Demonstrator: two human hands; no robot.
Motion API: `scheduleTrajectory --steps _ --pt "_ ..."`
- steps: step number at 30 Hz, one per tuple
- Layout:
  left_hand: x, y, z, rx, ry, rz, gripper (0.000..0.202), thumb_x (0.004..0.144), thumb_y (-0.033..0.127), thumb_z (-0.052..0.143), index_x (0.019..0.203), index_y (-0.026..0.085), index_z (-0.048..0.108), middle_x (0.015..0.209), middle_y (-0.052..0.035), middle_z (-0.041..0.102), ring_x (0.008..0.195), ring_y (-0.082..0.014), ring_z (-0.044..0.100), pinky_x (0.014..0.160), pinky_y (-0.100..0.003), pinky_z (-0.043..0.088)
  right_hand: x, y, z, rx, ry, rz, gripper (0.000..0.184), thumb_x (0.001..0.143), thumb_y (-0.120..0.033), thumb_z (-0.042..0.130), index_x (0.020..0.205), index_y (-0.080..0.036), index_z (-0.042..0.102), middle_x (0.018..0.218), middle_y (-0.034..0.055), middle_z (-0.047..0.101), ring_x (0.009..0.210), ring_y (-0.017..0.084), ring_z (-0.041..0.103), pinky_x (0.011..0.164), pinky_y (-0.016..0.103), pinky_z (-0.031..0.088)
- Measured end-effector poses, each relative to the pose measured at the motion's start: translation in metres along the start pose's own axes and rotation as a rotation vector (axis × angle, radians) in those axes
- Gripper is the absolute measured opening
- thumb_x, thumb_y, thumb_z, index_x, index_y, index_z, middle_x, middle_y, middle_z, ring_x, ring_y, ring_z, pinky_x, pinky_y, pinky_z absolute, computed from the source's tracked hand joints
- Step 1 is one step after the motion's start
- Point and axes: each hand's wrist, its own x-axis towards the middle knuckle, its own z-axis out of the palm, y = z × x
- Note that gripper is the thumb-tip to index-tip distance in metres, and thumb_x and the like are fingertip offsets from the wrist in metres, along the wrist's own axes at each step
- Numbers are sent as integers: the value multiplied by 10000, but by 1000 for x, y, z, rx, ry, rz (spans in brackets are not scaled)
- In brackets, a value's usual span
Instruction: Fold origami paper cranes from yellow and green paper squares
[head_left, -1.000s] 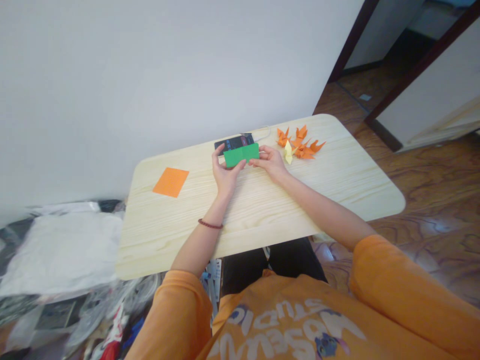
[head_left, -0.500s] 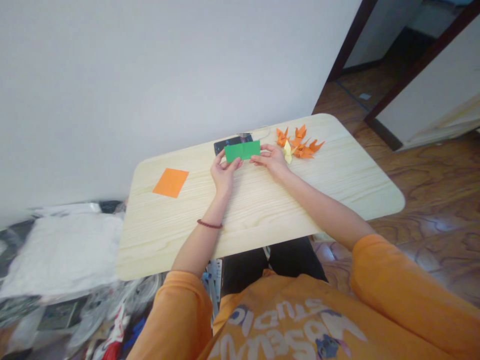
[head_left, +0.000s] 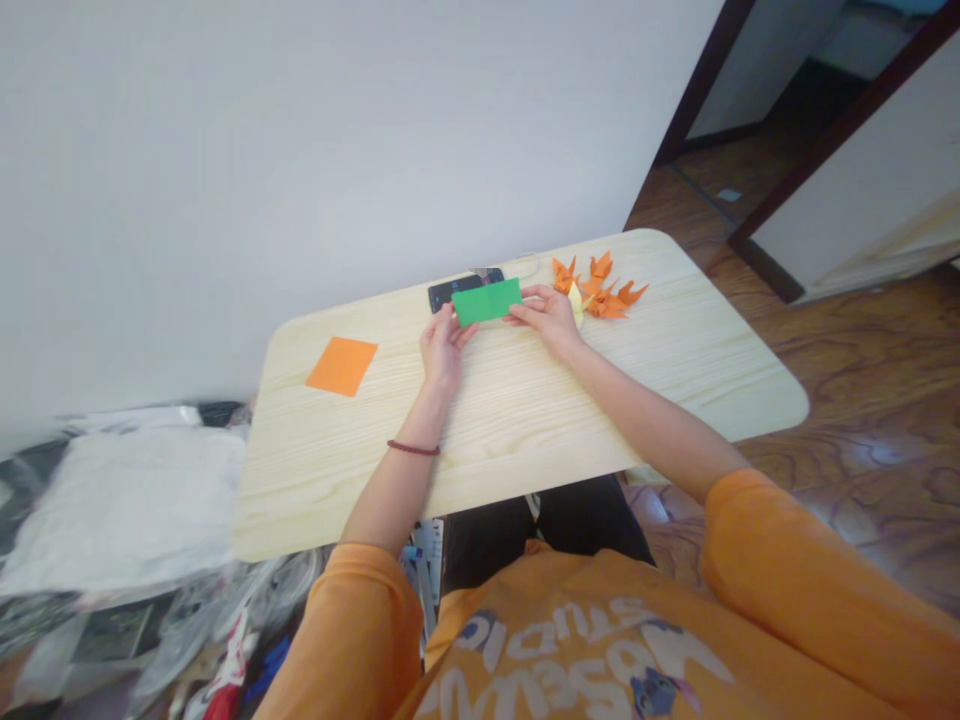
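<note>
Green paper strip [head_left: 487,302], folded flat, near the far edge of the pale wooden tabletop [head_left: 637,380], held up at a slight tilt. Clock taken from the strip, 12 o'clock toward the far edge.

Left hand [head_left: 444,350]: nearly closed, thumb and fingers pinching the strip's near left end. Right hand [head_left: 547,318]: fingers only slightly parted, pinching the right end. Grip pressure impossible to judge.

At 10 to 11 o'clock, just behind the strip, a dark smartphone [head_left: 454,293]; contact with the strip impossible to tell. Beside it at 1 o'clock, a white cable [head_left: 529,263]. At 3 o'clock, a pale yellow paper crane [head_left: 575,303], almost against the right fingers, then orange paper cranes [head_left: 607,295]. Well apart at 9 o'clock, an orange paper square [head_left: 341,367].

Main risks: a loosened pinch, with the strip springing open or dropping onto the phone; a sideways drift of the right hand, knocking the light cranes out of place; a snag on the cable, dragging the phone.
</note>
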Motion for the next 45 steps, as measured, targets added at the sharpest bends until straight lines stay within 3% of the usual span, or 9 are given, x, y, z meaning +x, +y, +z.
scheduleTrajectory --steps 3,8,14,21,29,34,40,45 --pt "1 3 1 -57 7 -64 187 800 348 667 846 167 670 974 -60 733 970 -153 684 902 -288 550 -2 -2 1 0 -17 -1 482 550 -429 815 855 -204 517 702 -8 692 714 167 705 746 310 564" --pt "4 7 0 -116 -2 -168 67 825 233 637 831 176 671 1001 -44 728 1005 -138 671 922 -250 549 -4 -7 3 7 -18 2 480 545 -420 816 873 -210 534 704 -18 694 684 147 695 740 302 566" --pt "8 8 -5 -67 -40 -211 171 846 359 625 868 199 681 998 -52 724 1062 -170 657 898 -250 563 -4 -6 2 -26 -31 -16 489 560 -425 812 897 -201 536 715 -1 695 712 161 697 755 314 560" --pt "6 10 -2 -110 -16 -243 216 884 364 567 824 196 688 979 -49 729 1007 -148 675 858 -213 567 -4 -6 2 -20 -25 -12 468 553 -410 816 883 -203 557 698 -12 705 698 158 699 752 313 566" --pt "6 9 -2 -59 -18 -214 215 833 399 638 847 190 687 965 -52 725 990 -154 674 842 -226 564 -3 -5 1 6 -25 -7 482 526 -412 832 868 -205 564 697 -19 710 682 150 695 738 308 568" --pt "3 4 0 28 -41 -82 290 739 450 713 792 170 661 908 -50 716 927 -146 670 800 -243 536 -4 -4 3 -44 -53 -40 449 524 -423 831 819 -197 580 695 -7 697 682 159 686 731 322 565" --pt "-2 1 3 -9 -36 -13 328 584 399 823 757 160 678 798 -12 700 796 -113 649 725 -218 487 -6 -2 7 -35 -86 -81 393 491 -400 842 745 -186 632 709 -1 699 665 151 674 733 321 563" --pt "0 0 2 -30 -69 -13 312 560 314 832 801 171 693 825 -9 707 814 -121 643 791 -245 477 -4 -1 6 -14 -73 -77 382 478 -381 853 739 -185 655 699 1 707 646 151 670 727 325 562"
